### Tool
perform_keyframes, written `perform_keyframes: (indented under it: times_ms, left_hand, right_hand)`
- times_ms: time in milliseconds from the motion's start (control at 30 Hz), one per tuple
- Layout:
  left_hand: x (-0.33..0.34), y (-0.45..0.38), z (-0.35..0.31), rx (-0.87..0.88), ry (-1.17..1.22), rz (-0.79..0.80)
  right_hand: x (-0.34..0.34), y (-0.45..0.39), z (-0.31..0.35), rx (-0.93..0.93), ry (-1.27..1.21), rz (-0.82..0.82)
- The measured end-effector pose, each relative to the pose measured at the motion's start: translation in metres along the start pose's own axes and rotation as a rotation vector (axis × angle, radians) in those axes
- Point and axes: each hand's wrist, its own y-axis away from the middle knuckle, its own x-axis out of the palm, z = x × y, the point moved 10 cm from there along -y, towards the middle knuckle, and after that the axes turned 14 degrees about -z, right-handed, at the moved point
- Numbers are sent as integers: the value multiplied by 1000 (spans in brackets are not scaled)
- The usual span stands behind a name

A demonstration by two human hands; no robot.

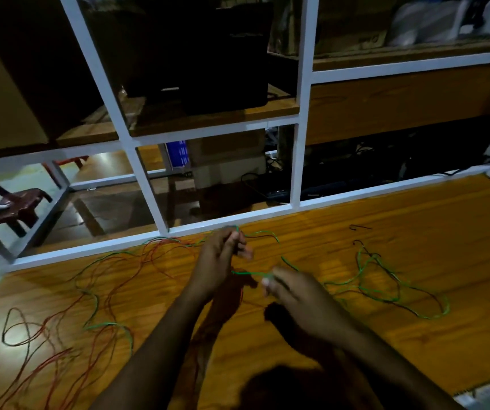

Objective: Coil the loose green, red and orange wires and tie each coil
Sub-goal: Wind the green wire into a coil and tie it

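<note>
Coiling had barely begun: left hand and right hand each pinched the green wire, red wires lying loose on the counter.

Bare wooden surface lies open to the right front, below the green wire loops, and a hand could pass there. Left of the arms, red wires sprawl in tangled loops across the surface, leaving few gaps. Between the left hand and right hand a green strand crosses the gap. Behind, the white frame bars the far edge, though its openings are wide.
</note>
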Motion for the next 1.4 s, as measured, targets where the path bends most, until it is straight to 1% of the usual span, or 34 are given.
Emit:
perform_keyframes:
  times_ms: [100,200,267,333,400,500,567,633,700,767,833,900,933,967,1033,1067,1100,1167,1200,1267,1333,1400]
  left_hand:
    - [21,18,8,3,-130,137]
    - [42,38,3,-77,-60,185]
    - [55,47,-4,-146,40,178]
    - [65,51,-8,-263,196,165]
    - [77,52,-14,-359,358,188]
    - [91,51,-24,-440,608,203]
    - [91,43,-31,-459,749,127]
    - [91,32,-37,-456,874,32]
    - [92,23,-43,-428,972,-11]
    - [91,13,-43,-399,981,-74]
    - [84,4,-38,-375,919,-158]
    - [73,0,-34,-332,793,-235]
    - [67,-1,-34,-291,663,-272]
    - [62,-1,-31,-237,470,-305]
    - [60,1,-27,-85,25,-328]
    - [65,4,-24,-22,-115,-302]
    - [73,8,-18,10,-196,-259]
    - [90,21,-9,-10,-267,-170]
    - [97,27,-7,-48,-248,-150]
    - [107,38,-4,-168,-90,-130]
    - [120,46,-3,-284,121,-97]
    - [130,50,-5,-412,385,-54]
  right_hand:
    - [-51,-20,7,-41,-21,-230]
    - [-84,-42,0,-20,-53,-383]
    - [-94,-54,-8,-33,-64,-426]
    - [-99,-63,-22,-18,-63,-447]
    - [-101,-70,-39,22,-63,-443]
    - [-98,-79,-64,87,-145,-411]
    - [-89,-80,-79,112,-145,-354]
    - [-70,-74,-90,126,-105,-235]
    - [-45,-60,-97,150,-95,-66]
    - [-22,-41,-101,155,-116,140]
    - [-6,-19,-99,84,-76,371]
    - [-1,3,-93,-8,-30,555]
    - [-4,10,-91,-26,-34,604]
    - [-12,13,-86,-29,-58,628]
    - [-34,5,-74,-59,-104,593]
    - [-48,-5,-67,-91,-113,523]
    - [-64,-18,-62,-111,-131,427]
    - [-96,-45,-59,-148,-167,206]
    - [-107,-57,-60,-172,-164,123]
    - [-116,-73,-66,-205,-134,22]
    - [-117,-86,-77,-207,-125,-48]
    - [-115,-94,-89,-176,-126,-98]
